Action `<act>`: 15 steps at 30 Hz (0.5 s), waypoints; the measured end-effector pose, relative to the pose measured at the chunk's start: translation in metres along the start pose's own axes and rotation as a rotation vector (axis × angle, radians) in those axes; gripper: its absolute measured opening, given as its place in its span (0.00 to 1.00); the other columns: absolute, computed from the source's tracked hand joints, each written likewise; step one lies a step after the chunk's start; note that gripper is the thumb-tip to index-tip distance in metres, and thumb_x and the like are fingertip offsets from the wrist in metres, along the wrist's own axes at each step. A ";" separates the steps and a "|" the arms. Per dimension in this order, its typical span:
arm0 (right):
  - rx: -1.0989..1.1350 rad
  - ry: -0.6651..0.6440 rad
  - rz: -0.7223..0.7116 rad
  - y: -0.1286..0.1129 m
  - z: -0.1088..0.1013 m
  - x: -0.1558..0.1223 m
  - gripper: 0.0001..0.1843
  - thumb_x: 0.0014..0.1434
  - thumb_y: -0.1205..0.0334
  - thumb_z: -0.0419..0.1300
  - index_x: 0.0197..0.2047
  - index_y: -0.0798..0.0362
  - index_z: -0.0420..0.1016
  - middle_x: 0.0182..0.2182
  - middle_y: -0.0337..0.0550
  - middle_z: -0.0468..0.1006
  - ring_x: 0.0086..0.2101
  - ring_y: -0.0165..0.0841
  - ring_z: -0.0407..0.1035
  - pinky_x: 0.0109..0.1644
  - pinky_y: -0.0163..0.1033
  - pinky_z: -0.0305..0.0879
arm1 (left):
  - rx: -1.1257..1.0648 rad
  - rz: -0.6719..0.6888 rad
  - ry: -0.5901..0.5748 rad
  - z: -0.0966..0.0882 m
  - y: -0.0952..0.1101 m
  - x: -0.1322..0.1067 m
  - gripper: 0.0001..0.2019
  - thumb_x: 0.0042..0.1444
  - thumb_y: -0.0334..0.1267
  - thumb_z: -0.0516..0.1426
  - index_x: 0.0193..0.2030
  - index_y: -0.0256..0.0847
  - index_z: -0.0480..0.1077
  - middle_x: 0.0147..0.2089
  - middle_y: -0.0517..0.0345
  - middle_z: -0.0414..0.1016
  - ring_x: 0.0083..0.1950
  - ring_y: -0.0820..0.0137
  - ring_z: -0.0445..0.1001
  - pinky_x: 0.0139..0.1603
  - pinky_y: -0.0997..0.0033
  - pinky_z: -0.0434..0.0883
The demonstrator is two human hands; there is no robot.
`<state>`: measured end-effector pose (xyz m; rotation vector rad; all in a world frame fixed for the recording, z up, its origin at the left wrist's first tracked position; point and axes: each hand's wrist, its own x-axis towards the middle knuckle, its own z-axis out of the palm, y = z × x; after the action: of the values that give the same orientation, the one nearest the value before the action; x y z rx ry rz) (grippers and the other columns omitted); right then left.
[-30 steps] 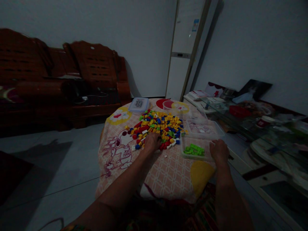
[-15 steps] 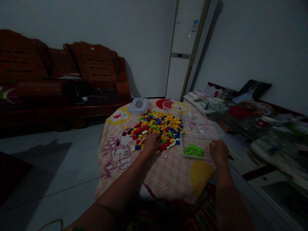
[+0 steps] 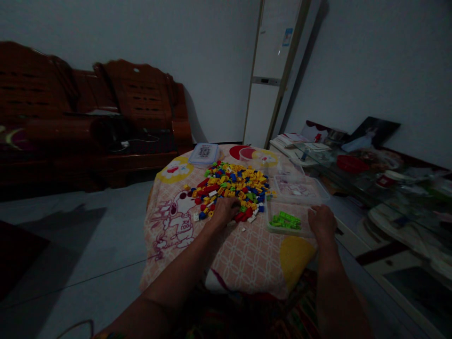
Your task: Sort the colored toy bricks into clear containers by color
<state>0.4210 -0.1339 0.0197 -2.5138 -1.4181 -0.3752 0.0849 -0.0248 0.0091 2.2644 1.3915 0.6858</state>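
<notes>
The left hand (image 3: 226, 210) is down at the near edge of the pile of mixed bricks (image 3: 243, 179), which lies in the middle of the cloth-covered surface (image 3: 243, 263); its fingers are bent in among the pieces, and in this dim light I cannot tell whether they are apart or together on one. The right hand (image 3: 323, 220) is at the right end of the clear box (image 3: 287, 231), its fingers clamped on the rim there, while light-green bricks (image 3: 286, 220) lie loose on the box floor. For picking at this edge, fingertips coming down from above should serve better than a sweep, since the bricks lean on one another and a drag could scatter them. A pinch across a brick's two long sides would likely lift it cleanly. A light hold on the rim is enough, because pressing down could tip the box. The small white piece (image 3: 243, 230) lies just in front of the pile, where a wrist or forearm could brush it, so a slightly raised wrist is wise.
</notes>
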 end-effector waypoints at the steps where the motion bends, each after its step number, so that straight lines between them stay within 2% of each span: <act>1: 0.001 0.003 0.000 0.000 0.001 0.000 0.23 0.67 0.57 0.48 0.51 0.61 0.79 0.50 0.58 0.75 0.47 0.43 0.70 0.49 0.43 0.63 | -0.004 0.005 -0.001 0.000 0.000 0.000 0.09 0.54 0.33 0.61 0.42 0.42 0.79 0.40 0.54 0.83 0.44 0.65 0.79 0.49 0.69 0.70; 7: 0.005 0.009 0.009 0.001 0.003 0.001 0.23 0.66 0.57 0.49 0.52 0.60 0.79 0.52 0.59 0.75 0.49 0.44 0.69 0.50 0.45 0.64 | 0.039 0.005 -0.011 0.001 0.007 0.002 0.10 0.53 0.31 0.60 0.41 0.41 0.79 0.39 0.54 0.83 0.43 0.64 0.79 0.48 0.68 0.70; 15: 0.002 0.019 0.006 0.001 0.001 0.000 0.22 0.66 0.57 0.49 0.50 0.59 0.80 0.49 0.57 0.75 0.47 0.42 0.69 0.49 0.43 0.64 | 0.043 -0.022 0.003 -0.001 0.013 0.001 0.11 0.54 0.32 0.59 0.43 0.43 0.79 0.41 0.53 0.83 0.45 0.63 0.79 0.48 0.68 0.70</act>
<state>0.4214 -0.1342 0.0189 -2.5057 -1.4035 -0.3949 0.0936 -0.0295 0.0178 2.2780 1.4439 0.6587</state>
